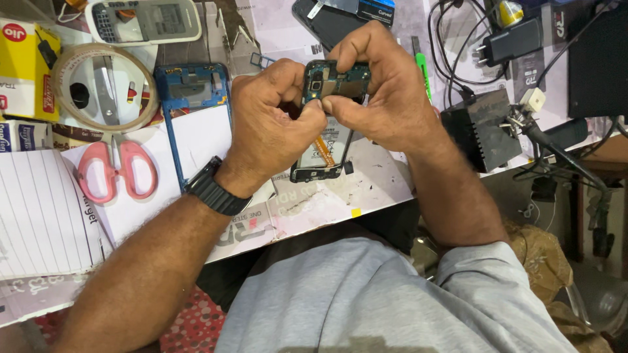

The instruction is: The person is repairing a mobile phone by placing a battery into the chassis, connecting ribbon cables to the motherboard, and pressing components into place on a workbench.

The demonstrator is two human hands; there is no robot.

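You hold a small phone circuit board (335,80) up between both hands, above the opened phone body (320,160) lying on the white sheet. Your left hand (271,121), black watch (216,186) on its wrist, pinches the board's lower left edge with thumb and forefinger. Your right hand (383,91) closes over its top and right side. A blue phone frame (190,98) lies just left, pink scissors (116,170) further left, beside a tape roll (104,88)

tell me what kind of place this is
Likely a phone repair bench: both hands hold an opened phone, with a blue phone frame, a charger plug and pink scissors lying around.
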